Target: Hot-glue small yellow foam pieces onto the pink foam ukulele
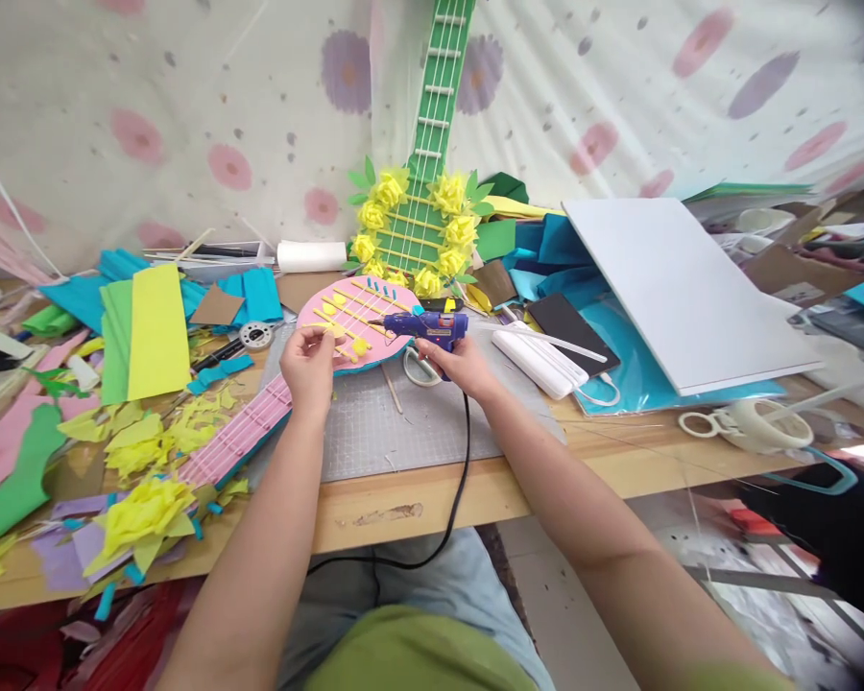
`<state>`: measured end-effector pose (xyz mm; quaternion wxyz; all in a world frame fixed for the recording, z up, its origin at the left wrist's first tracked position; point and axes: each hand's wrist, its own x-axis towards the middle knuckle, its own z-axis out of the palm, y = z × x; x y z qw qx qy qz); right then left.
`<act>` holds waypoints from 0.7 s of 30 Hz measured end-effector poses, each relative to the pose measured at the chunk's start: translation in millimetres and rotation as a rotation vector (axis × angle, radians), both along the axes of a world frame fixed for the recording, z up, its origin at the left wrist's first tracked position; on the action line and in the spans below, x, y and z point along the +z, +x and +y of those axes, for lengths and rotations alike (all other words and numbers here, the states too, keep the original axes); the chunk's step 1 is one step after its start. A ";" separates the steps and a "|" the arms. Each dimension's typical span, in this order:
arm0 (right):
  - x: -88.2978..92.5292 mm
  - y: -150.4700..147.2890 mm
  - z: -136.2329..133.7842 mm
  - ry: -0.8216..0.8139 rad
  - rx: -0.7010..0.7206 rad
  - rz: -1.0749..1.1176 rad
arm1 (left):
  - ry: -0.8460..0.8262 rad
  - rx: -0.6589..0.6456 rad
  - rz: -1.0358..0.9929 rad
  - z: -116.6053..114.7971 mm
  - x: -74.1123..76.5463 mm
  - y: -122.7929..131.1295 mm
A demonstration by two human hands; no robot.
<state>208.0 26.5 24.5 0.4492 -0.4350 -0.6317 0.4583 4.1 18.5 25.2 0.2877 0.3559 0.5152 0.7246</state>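
A pink paper guitar with a blue edge lies on the grey cutting mat, its pink neck pointing to the lower left. Yellow strips, white strings and small yellow pieces cover its round body. My right hand grips a blue glue gun, its nozzle pointing left over the guitar body, a clear glue stick out of its back. At the body's left edge my left hand is closed in a pinch near a yellow strip; what its fingertips hold is too small to make out.
A green paper guitar with yellow flowers leans on the curtain behind. Yellow paper scraps and a yellow paper flower lie left. Scissors, a white case, white board and tape roll lie around. The gun's black cord hangs over the table edge.
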 end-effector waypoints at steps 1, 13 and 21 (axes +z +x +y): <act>-0.2 -3.3 -1.0 0.009 0.005 -0.002 | -0.003 0.011 0.019 -0.3 -1.2 -0.3; -11.0 -22.6 -2.3 0.160 -0.035 -0.136 | -0.050 0.025 0.168 -6.1 -6.4 3.1; -11.0 -22.8 -4.3 0.170 -0.062 -0.210 | -0.051 0.016 0.157 -9.7 -4.7 4.3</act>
